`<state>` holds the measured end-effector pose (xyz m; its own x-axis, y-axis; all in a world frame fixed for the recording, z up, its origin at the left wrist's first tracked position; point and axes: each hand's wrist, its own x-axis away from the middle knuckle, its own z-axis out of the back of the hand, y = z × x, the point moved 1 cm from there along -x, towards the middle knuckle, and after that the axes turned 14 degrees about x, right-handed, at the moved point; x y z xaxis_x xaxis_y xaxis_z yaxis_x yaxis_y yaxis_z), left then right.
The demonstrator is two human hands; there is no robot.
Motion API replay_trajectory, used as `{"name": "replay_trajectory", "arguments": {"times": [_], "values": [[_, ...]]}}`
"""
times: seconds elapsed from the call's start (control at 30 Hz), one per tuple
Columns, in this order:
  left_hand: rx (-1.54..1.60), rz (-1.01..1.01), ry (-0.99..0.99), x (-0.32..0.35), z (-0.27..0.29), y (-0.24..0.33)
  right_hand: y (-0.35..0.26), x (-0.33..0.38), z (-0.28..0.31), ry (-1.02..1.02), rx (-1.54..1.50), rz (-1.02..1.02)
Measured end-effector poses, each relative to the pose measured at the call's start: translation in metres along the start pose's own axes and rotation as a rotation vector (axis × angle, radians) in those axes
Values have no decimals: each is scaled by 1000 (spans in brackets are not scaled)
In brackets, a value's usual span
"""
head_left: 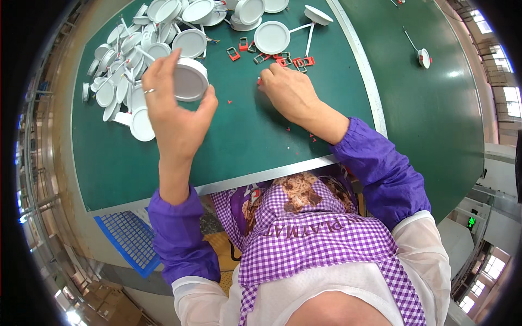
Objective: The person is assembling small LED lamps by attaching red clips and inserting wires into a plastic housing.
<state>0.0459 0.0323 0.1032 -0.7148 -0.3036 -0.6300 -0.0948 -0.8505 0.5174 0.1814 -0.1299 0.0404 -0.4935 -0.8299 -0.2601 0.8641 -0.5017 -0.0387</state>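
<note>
My left hand [175, 122] grips a round white disc-shaped piece [190, 80] by its rim, between thumb and fingers. The disc is raised over the green table, its flat face toward me. Farther right, my right hand [292, 93] has its fingers pinched together just above the table. A bit of something red [260, 81] shows at its fingertips; its full shape is hidden. Beyond that hand lie several small red clips with metal frames [302, 63]. A large white disc [272, 37] rests flat behind the clips.
Similar white discs, some with white stalks or cables, form a heap [128, 70] at the table's far left. A metal strip [359, 54] divides the green tabletop on the right. Tiny red bits [312, 137] lie near the front edge. A blue perforated basket [130, 239] stands below, left.
</note>
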Motion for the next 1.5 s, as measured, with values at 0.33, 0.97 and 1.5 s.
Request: {"name": "replay_trajectory", "arguments": {"times": [0.33, 0.97, 1.5], "values": [[2038, 583, 612, 35, 54, 5, -10, 11, 21, 204, -255, 12], [1491, 1068, 257, 84, -32, 61, -33, 28, 67, -3, -644, -138], [1450, 951, 505, 96, -48, 59, -30, 50, 61, -100, -935, -444]]}}
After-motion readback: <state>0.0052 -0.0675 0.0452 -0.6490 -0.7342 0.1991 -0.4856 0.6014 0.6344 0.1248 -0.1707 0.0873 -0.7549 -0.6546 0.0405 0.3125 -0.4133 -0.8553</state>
